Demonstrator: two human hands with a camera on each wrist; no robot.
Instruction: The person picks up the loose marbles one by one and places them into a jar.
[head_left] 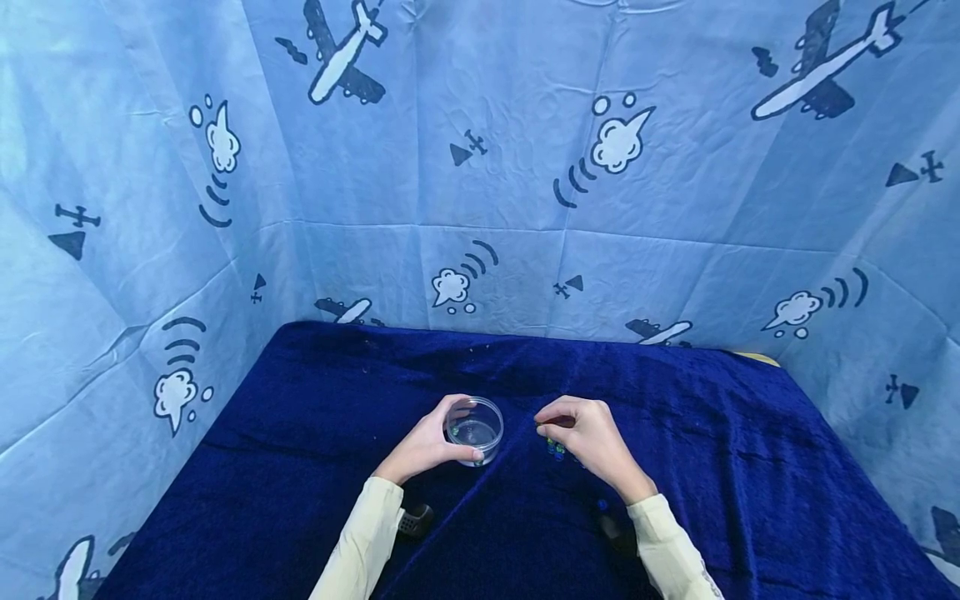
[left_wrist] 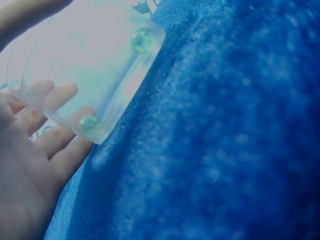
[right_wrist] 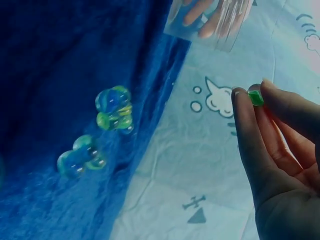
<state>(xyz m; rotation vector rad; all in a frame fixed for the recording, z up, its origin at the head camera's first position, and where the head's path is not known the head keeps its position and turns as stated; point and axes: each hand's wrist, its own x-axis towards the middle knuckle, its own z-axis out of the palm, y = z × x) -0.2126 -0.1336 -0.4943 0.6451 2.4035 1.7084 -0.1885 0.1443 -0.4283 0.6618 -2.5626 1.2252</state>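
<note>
My left hand [head_left: 426, 443] holds a clear round plastic jar [head_left: 477, 432] from its left side, the thumb across the front and the fingers round the back. The jar's open mouth faces up. Through its wall in the left wrist view, one marble [left_wrist: 143, 40] and another marble [left_wrist: 90, 125] with green swirls show near the bottom. To the right of the jar, my right hand [head_left: 592, 437] pinches a green glass marble [right_wrist: 255, 97] between thumb and fingertips. Below that hand, several glass marbles [right_wrist: 114, 102] lie clustered on the dark blue cloth [head_left: 300, 467].
A second group of marbles [right_wrist: 82, 157] lies close to the first. One blue marble [head_left: 602, 505] sits nearer my right sleeve [head_left: 663, 542]. A light blue curtain [head_left: 510, 183] printed with planes surrounds the cloth-covered surface at the back and sides.
</note>
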